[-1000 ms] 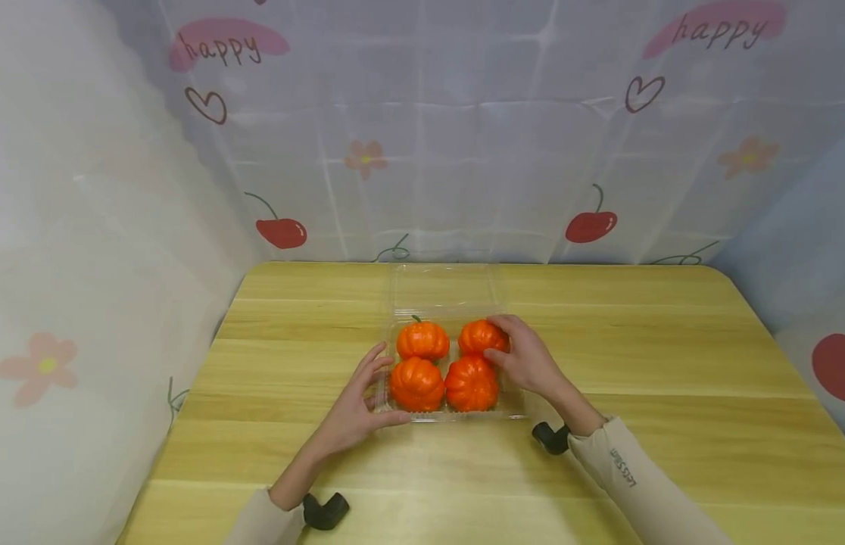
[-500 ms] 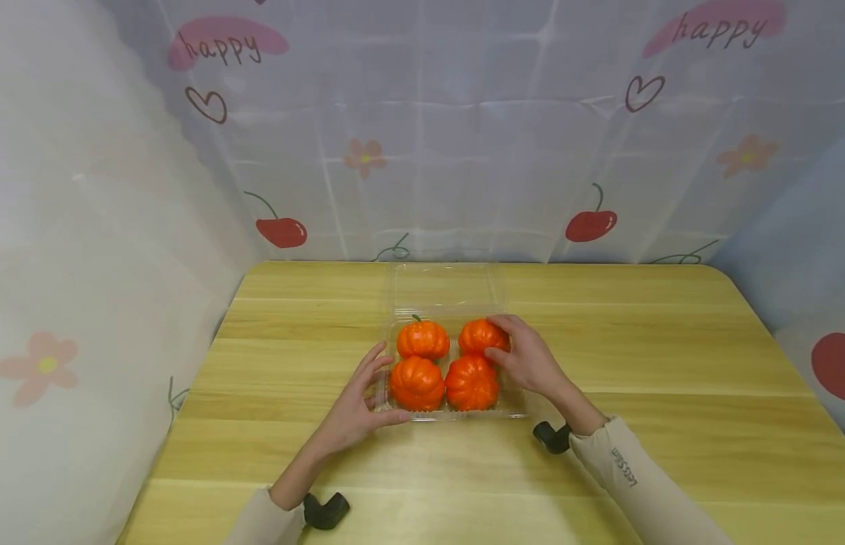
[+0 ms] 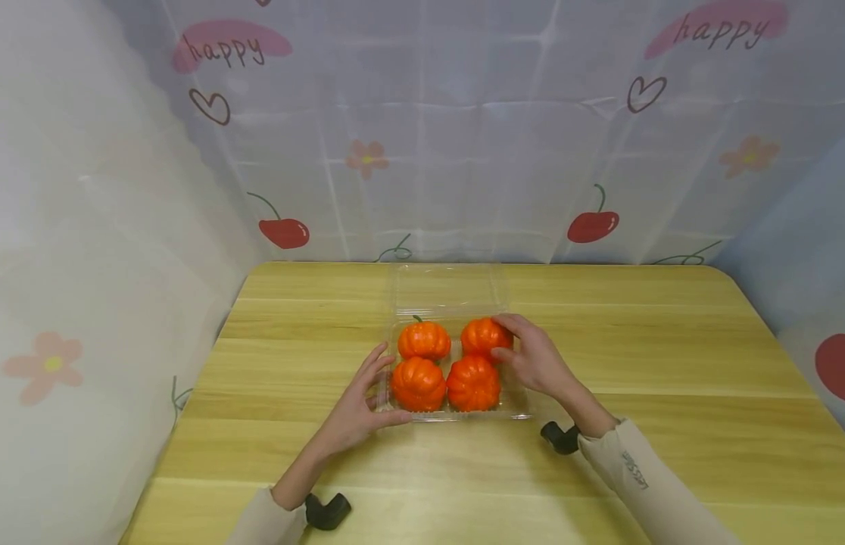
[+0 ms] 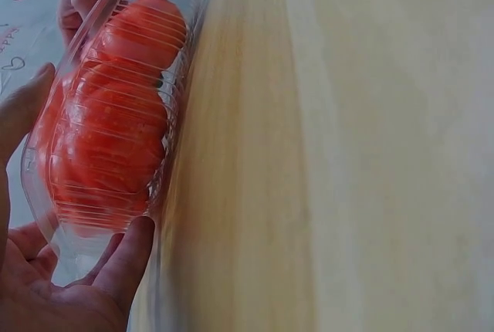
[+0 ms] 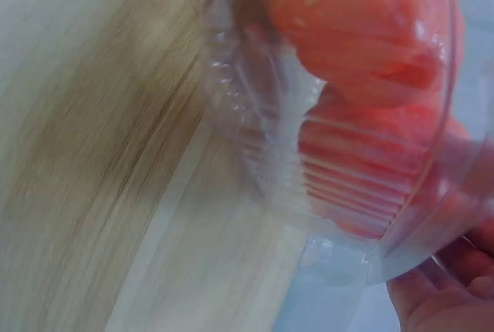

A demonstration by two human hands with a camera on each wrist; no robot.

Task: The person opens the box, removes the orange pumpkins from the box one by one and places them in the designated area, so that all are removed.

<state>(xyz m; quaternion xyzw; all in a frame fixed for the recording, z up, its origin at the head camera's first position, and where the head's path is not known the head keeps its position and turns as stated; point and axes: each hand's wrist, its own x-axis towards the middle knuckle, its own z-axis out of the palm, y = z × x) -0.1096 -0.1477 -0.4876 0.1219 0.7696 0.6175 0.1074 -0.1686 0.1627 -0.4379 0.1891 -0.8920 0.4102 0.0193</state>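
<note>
Several orange toy pumpkins sit in a clear plastic clamshell box (image 3: pixel 514 415) on the table, its lid (image 3: pixel 446 288) folded back behind it. My left hand (image 3: pixel 354 412) holds the box's left front corner, thumb at the front edge and fingers along the left side. In the left wrist view, those fingertips (image 4: pixel 140 232) touch the ribbed wall. At the box's right side, my right hand (image 3: pixel 538 359) has thumb and fingers around the back right pumpkin (image 3: pixel 481 337). The front right pumpkin (image 3: pixel 473 384), front left pumpkin (image 3: pixel 419 384) and back left pumpkin (image 3: pixel 423 341) are untouched.
The wooden table (image 3: pixel 654 333) surrounds the box. A printed curtain (image 3: pixel 463 151) hangs at its back edge, with cloth along both sides. Dark curved pieces (image 3: pixel 328 512) stick out by both wrists.
My right hand has shifted slightly to the right, showing a little more of the back right pumpkin. The left hand and the box stay in place.
</note>
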